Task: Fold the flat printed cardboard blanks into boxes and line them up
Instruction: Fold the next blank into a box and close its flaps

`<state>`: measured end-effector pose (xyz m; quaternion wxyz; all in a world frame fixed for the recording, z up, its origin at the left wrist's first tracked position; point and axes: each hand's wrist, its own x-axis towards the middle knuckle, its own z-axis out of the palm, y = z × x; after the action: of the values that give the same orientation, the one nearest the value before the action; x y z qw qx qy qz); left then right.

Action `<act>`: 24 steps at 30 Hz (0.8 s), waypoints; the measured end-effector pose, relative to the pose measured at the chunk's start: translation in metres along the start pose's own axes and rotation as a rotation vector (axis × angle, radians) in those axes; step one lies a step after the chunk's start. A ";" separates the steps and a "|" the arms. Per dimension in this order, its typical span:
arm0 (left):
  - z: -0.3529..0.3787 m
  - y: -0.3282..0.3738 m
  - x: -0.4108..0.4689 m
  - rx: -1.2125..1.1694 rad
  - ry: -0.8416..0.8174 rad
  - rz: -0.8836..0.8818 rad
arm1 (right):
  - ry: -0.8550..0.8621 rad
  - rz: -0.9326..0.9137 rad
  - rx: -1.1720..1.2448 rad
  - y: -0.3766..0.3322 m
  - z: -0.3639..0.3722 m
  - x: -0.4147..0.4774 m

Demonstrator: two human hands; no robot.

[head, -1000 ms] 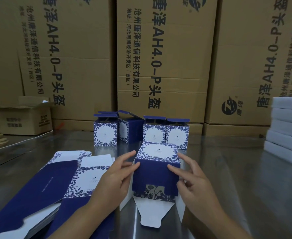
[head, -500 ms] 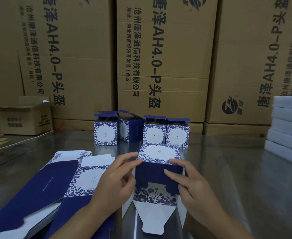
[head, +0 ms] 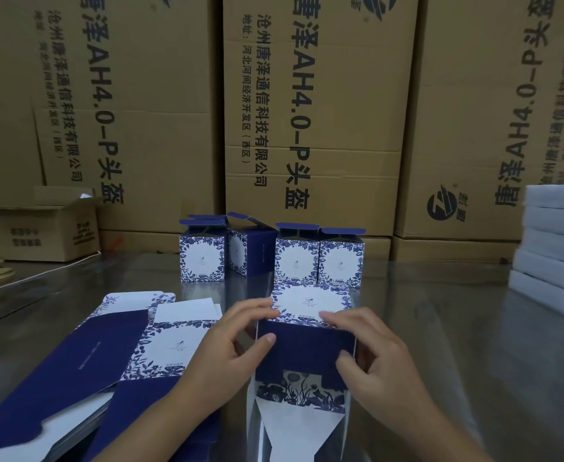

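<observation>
Left hand [head: 227, 356]: gripping half-folded box [head: 307, 348], fingers on top, thumb on navy face.
Right hand [head: 382, 368]: pinching the opposite side.
Box: on table [head: 457, 328], just before four folded boxes [head: 340, 261].
Blanks [head: 114, 355]: flat, left.

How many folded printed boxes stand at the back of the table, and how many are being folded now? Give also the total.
Folded boxes standing at the back: 4 in view
Box being folded: 1
Total: 5
</observation>
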<state>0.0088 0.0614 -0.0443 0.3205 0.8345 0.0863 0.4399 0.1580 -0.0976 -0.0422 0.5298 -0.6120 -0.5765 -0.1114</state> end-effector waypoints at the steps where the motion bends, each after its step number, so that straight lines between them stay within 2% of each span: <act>1: 0.000 0.000 0.000 0.001 0.001 -0.001 | 0.001 0.007 0.000 0.000 0.000 -0.001; 6: 0.001 -0.002 0.000 -0.027 0.005 -0.045 | 0.066 0.041 -0.083 0.005 0.003 0.001; 11: -0.002 -0.004 0.003 -0.032 0.040 -0.032 | 0.125 0.022 -0.023 0.006 0.003 0.005; 18: -0.002 -0.006 0.004 0.087 0.092 0.060 | 0.162 0.003 0.010 0.007 0.002 0.008; 24: -0.001 0.000 0.002 0.176 0.141 0.148 | 0.198 -0.066 -0.066 0.007 0.002 0.007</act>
<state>0.0097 0.0625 -0.0426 0.2059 0.8305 0.0850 0.5106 0.1654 -0.0907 -0.0417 0.5597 -0.5959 -0.5371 -0.2076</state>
